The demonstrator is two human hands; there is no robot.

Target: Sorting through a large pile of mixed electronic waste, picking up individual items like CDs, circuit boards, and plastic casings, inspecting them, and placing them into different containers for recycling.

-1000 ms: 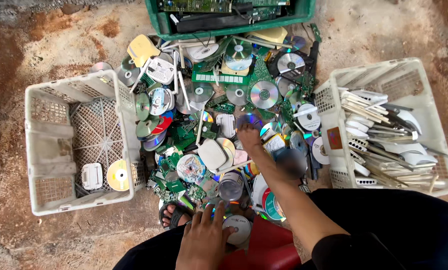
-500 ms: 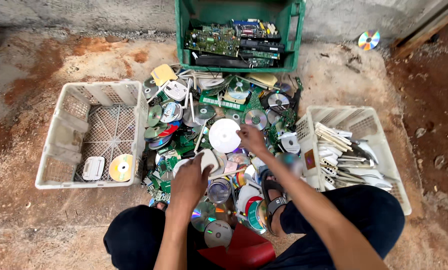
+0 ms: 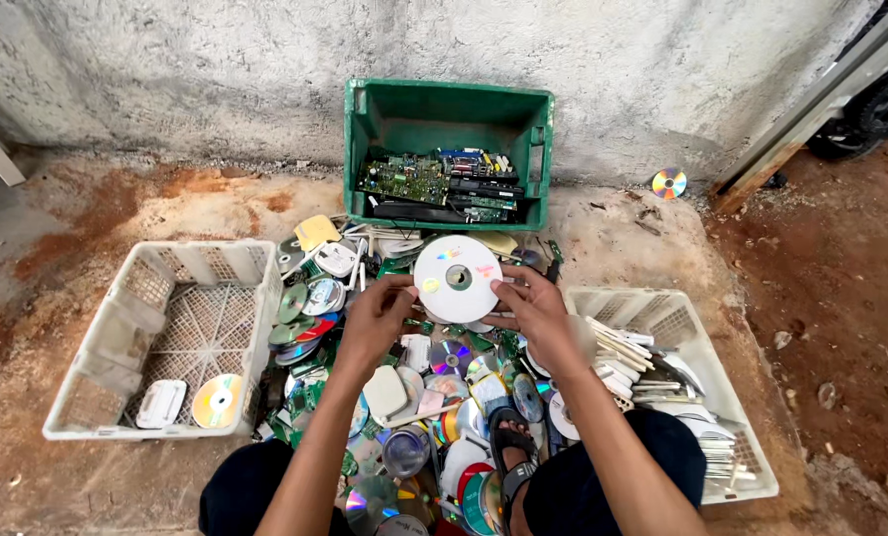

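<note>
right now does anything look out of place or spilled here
One disc lies alone on the dirt by the wall, far from the pile between the baskets. Both hands, left and right, hold a white disc over that pile.

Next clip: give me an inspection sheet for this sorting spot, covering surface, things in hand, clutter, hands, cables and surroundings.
Surface: bare concrete floor with rust-coloured stains.
Things in hand: white disc held up by its edges over the pile.
Clutter: heap of discs and green board scraps on the floor between the baskets.
Hands: left hand and right hand both grip the white disc.
Cables: nothing seen.
Surroundings: left white basket with a yellow disc and a white piece; right white basket with stacked white pieces; green crate with circuit boards; rough grey wall; stray disc by the wall.
</note>
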